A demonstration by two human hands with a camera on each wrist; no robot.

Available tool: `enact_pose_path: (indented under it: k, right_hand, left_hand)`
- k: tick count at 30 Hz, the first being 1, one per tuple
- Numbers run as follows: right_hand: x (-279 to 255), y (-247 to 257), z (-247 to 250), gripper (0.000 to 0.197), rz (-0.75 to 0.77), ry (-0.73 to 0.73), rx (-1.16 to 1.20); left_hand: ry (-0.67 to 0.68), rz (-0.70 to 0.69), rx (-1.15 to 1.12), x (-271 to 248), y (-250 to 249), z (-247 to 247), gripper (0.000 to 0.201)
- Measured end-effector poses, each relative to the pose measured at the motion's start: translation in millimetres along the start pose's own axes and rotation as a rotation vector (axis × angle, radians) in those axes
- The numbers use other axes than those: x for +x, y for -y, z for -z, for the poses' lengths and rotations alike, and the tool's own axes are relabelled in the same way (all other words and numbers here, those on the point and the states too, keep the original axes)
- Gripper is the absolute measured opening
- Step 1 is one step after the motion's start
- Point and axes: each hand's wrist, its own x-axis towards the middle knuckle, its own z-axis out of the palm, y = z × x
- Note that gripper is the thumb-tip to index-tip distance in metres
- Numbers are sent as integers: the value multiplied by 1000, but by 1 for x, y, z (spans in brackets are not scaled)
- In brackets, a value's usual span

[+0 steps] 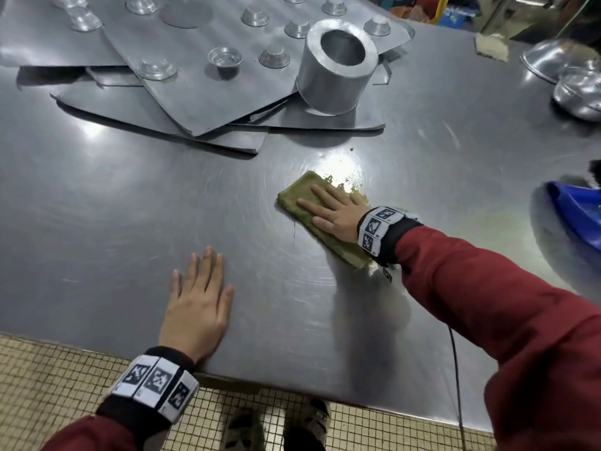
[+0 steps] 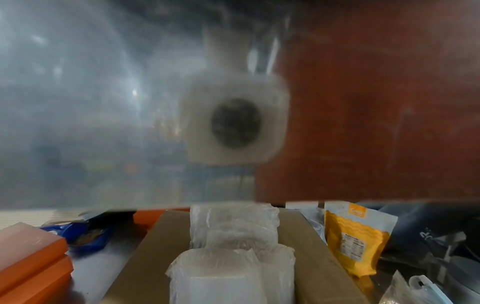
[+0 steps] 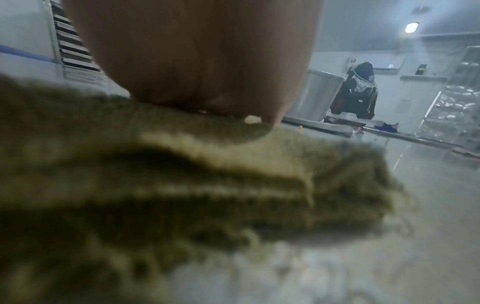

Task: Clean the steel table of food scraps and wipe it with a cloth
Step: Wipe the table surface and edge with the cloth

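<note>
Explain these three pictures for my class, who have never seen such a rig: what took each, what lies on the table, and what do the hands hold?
No machine here: a person wears three cameras. The head view looks down on a steel table. The right hand presses flat on a green cloth beside food scraps. The left hand rests flat on bare steel, holding nothing. Metal sheets and a steel cylinder lie behind. The right wrist view shows the cloth close up; the left wrist view is mostly blurred.

ahead: stacked steel sheets (image 1: pixel 182 102), cylinder (image 1: pixel 335 70) | right: blue dustpan (image 1: pixel 575 213), bowls (image 1: pixel 575 83) | left: bare table (image 1: pixel 97 196)
</note>
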Motion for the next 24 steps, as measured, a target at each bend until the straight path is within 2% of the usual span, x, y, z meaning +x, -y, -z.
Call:
enact_pose_path:
  k: [4, 9, 11, 14, 16, 18, 21, 24]
  right_hand:
    - [5, 2, -3, 49, -182, -98, 176]
    - [5, 18, 5, 55, -477, -58, 344]
    - [-1, 21, 16, 57, -488, -11, 339]
    - [-8, 16, 20, 52, -293, 61, 128]
    - [-10, 8, 14, 51, -205, 44, 49]
    - [-6, 1, 5, 53, -220, 5, 108]
    - [-8, -5, 0, 58, -350, -63, 273]
    - [-25, -23, -5, 59, -431, -54, 283]
  left_hand:
    - [1, 10, 3, 2, 0, 0, 67]
    - [6, 17, 12, 0, 0, 0, 68]
    - [6, 19, 13, 0, 0, 0, 69]
    - [3, 24, 12, 1, 0, 0, 70]
    - [7, 25, 6, 0, 0, 0, 70]
    - [7, 24, -4, -1, 1, 0, 71]
    - [12, 22, 7, 0, 0, 0, 73]
    - [22, 23, 3, 1, -1, 1, 74]
